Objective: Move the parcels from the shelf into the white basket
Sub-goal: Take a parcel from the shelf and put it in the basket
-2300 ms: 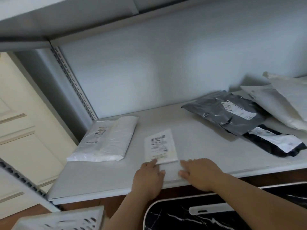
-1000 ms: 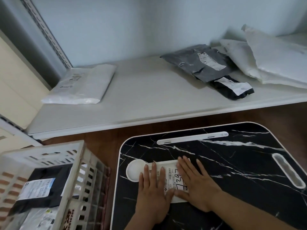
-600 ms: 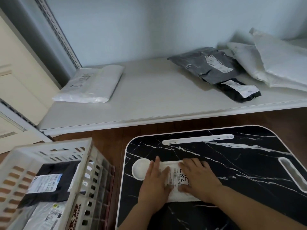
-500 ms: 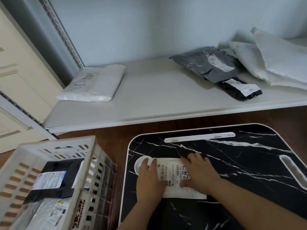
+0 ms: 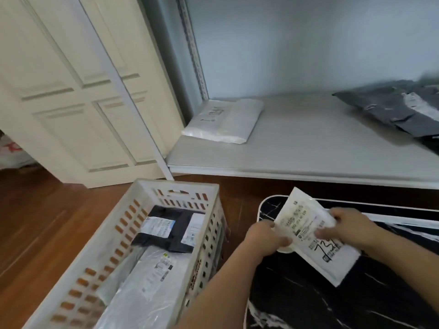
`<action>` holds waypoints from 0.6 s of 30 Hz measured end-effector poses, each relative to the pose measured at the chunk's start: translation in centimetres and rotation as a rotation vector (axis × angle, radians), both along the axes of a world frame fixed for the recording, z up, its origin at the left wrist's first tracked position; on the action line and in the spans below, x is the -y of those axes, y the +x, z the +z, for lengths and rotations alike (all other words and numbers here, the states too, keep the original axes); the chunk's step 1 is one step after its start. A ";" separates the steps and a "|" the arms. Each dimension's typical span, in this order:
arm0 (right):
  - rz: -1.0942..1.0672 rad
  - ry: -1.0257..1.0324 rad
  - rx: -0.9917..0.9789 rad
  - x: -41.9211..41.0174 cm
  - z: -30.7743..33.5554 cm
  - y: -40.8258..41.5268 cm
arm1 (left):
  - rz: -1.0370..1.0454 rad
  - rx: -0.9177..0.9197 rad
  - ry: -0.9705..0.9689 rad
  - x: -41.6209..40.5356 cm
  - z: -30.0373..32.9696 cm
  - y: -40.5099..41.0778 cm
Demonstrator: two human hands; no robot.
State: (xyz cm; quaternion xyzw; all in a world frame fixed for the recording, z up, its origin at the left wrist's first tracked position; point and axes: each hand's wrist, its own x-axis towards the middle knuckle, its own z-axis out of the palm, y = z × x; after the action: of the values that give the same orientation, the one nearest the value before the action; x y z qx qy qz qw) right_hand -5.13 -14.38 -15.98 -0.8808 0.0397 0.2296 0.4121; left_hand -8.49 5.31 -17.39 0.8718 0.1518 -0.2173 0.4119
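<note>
White and flat, the labelled padded mailer [image 5: 316, 236] hangs tilted above the black marble worktop [image 5: 308, 305], pinched at its near edge by the left hand [image 5: 266, 236] and at its far side by the right hand [image 5: 346, 230]. Left of both hands stands the white basket [image 5: 166, 188]; thin edge grips could slip mid-swing, dropping the mailer outside the rim.
</note>
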 end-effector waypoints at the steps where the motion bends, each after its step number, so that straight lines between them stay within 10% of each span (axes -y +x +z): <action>1: -0.008 0.068 0.008 -1.3 1.0 0.2 | 0.109 0.018 -0.073 -0.9 0.4 0.2; 6: -0.129 0.386 0.023 -10.0 3.9 1.2 | 0.575 -0.052 -0.729 -5.8 3.0 0.7; 11: -0.124 0.495 0.035 -18.1 4.3 1.2 | 0.633 0.143 -0.610 -12.7 4.1 0.1; 18: 0.345 -0.028 0.328 -25.9 0.8 0.8 | 0.927 0.189 -0.399 -25.5 -1.1 -3.1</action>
State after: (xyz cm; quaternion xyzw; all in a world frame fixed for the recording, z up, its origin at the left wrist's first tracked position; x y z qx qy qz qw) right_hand -4.30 11.52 -15.21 -0.9057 -0.1759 0.1498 0.3555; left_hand -11.62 30.78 -18.46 0.6332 0.4403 0.0430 0.6351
